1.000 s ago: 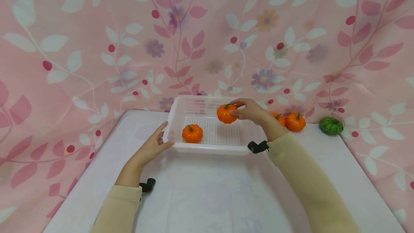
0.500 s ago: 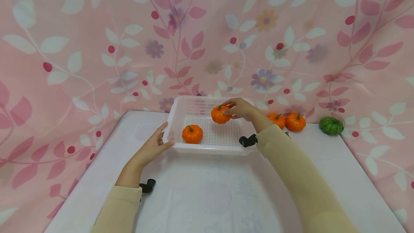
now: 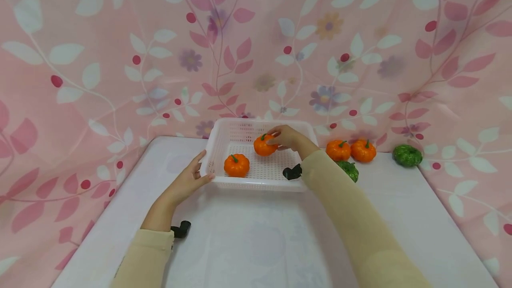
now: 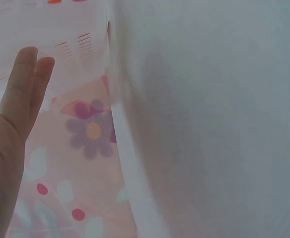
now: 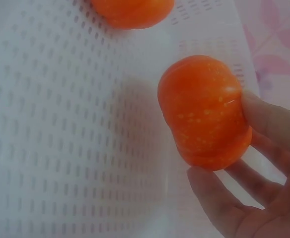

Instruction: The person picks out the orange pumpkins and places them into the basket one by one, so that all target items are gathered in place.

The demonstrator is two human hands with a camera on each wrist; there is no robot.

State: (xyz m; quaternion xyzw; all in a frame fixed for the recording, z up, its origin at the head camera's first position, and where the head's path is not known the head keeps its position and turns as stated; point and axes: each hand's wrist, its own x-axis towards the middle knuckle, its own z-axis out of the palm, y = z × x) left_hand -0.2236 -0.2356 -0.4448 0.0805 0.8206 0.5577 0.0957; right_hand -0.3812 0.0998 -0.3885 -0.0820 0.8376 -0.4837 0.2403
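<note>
In the head view my right hand (image 3: 288, 137) holds a small orange pumpkin (image 3: 264, 146) with a green stem over the white plastic basket (image 3: 256, 182). The right wrist view shows thumb and fingertips on the sides of this pumpkin (image 5: 204, 111), whose smooth underside faces the camera. Another orange pumpkin (image 3: 237, 166) lies in the basket's front left corner. At the basket's left end rests my left hand (image 3: 190, 179), thumb at the front rim. Its fingers (image 4: 20, 84) look straight against the perforated side wall in the left wrist view.
Right of the basket, two orange pumpkins (image 3: 338, 150) stand side by side on the white-covered table (image 3: 256, 239). A green pumpkin (image 3: 349, 171) is partly hidden behind the right sleeve. Another green one (image 3: 407, 155) lies farther right. A pink floral curtain (image 3: 256, 48) hangs behind.
My right hand has carried the pumpkin left and slightly lower over the basket. The shifting sleeve has uncovered a green pumpkin and more of an orange one. My left hand stays at the basket.
</note>
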